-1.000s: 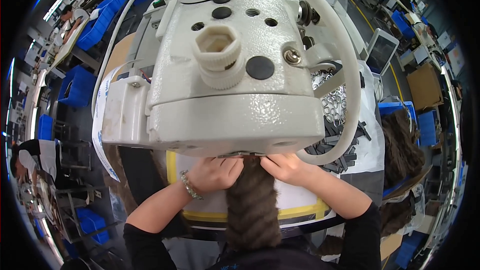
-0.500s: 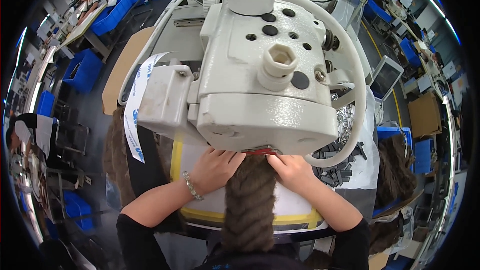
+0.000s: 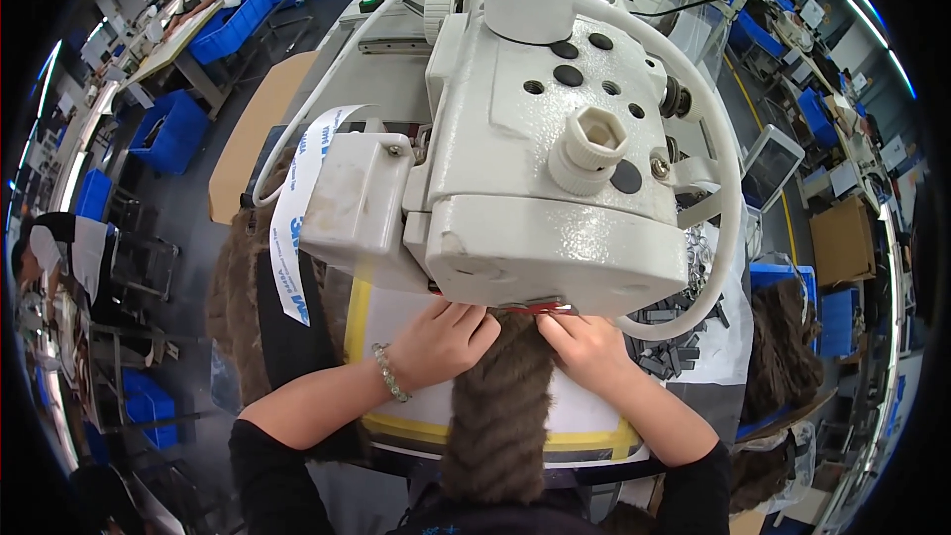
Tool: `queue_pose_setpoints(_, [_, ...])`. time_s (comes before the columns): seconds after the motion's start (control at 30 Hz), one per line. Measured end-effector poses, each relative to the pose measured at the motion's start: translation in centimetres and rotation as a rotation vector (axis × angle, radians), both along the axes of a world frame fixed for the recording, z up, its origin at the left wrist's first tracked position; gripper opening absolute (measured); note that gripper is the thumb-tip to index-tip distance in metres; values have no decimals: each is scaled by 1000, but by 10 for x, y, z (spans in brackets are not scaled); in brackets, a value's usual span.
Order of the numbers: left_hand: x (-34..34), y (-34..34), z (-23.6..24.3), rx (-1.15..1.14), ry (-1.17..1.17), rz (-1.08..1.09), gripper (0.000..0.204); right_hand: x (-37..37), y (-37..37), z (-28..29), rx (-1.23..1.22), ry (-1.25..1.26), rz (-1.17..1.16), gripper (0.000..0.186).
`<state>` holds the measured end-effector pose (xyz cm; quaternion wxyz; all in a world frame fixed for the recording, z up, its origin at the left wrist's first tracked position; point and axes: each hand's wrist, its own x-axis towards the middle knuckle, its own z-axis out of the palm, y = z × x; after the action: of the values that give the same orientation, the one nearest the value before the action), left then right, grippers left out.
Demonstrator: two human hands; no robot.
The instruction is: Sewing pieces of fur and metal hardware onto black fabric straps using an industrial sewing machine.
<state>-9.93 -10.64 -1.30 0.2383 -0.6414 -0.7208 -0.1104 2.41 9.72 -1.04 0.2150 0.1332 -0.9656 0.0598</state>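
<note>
A long brown fur strip (image 3: 497, 416) with slanting ridges runs from my lap up over the white work surface and under the head of a white sewing machine (image 3: 560, 243). My left hand (image 3: 446, 339), a beaded bracelet on its wrist, holds the strip's left edge with curled fingers. On the opposite edge my right hand (image 3: 586, 347) grips the fur close below a red part (image 3: 545, 307) at the machine's underside. The machine head hides the far end of the strip and some of my fingertips. No needle shows.
Loose black clips (image 3: 674, 355) and metal pieces lie at the right on white sheeting. A white printed tape strip (image 3: 297, 228) hangs at the machine's left. More brown fur (image 3: 238, 307) lies left; a blue crate (image 3: 812, 277) with fur stands right. Co-workers sit farther left.
The machine sits farther right in the view. My left fingers have curled in more, knuckles raised. The fur strip's upper part now slants slightly to the right.
</note>
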Motion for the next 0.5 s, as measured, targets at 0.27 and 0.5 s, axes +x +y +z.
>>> queue_pose_setpoints(0.27, [2,-1,6,16,-217,52,14,3,7,-12,-101,-100,-9,39])
queue_pose_setpoints(0.5, [1,-4,3,18,-298,100,13,-3,-3,7,-56,-20,-17,39])
